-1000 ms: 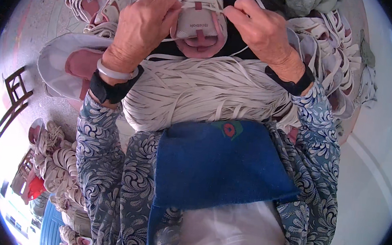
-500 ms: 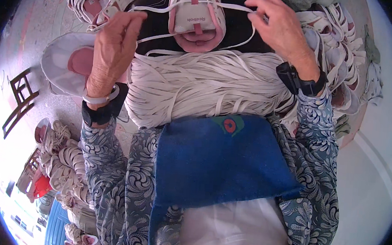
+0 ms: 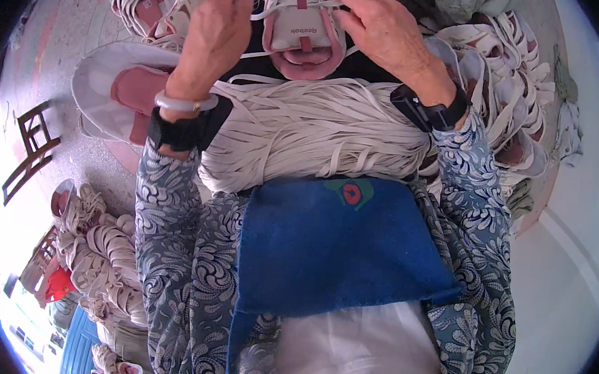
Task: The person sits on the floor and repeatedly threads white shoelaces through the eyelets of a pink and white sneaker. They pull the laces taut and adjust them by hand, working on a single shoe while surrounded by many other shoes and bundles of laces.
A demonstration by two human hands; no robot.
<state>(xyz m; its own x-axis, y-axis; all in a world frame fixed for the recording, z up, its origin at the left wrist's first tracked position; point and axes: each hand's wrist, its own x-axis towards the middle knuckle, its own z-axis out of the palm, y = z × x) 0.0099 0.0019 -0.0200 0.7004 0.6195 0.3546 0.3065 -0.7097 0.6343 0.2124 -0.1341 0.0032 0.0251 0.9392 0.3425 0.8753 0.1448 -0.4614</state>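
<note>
A white shoe [image 3: 290,35] with a pink lining stands at the top middle, its opening toward me and its laces partly threaded across the tongue. At its left edge my left hand [image 3: 216,36] is closed, the fingertips pinching a white shoelace [image 3: 275,7] near the upper eyelets. My right hand [image 3: 385,35] is closed too, with thumb and forefinger on the lace at the shoe's right edge. Just below the shoe lies a thick bundle of loose white laces [image 3: 311,132] across my lap.
Another white and pink shoe piece [image 3: 103,91] lies left of the bundle. Piles of laced shoes stand at the upper left [image 3: 162,4], right [image 3: 518,85] and lower left [image 3: 104,249]. A small wooden frame [image 3: 32,141] is on the floor. Blue cloth [image 3: 336,253] covers my lap.
Both hands have moved inward, from holding the laces stretched wide apart to close beside the shoe's eyelets. The left hand also went up, uncovering more of the shoe piece at left.
</note>
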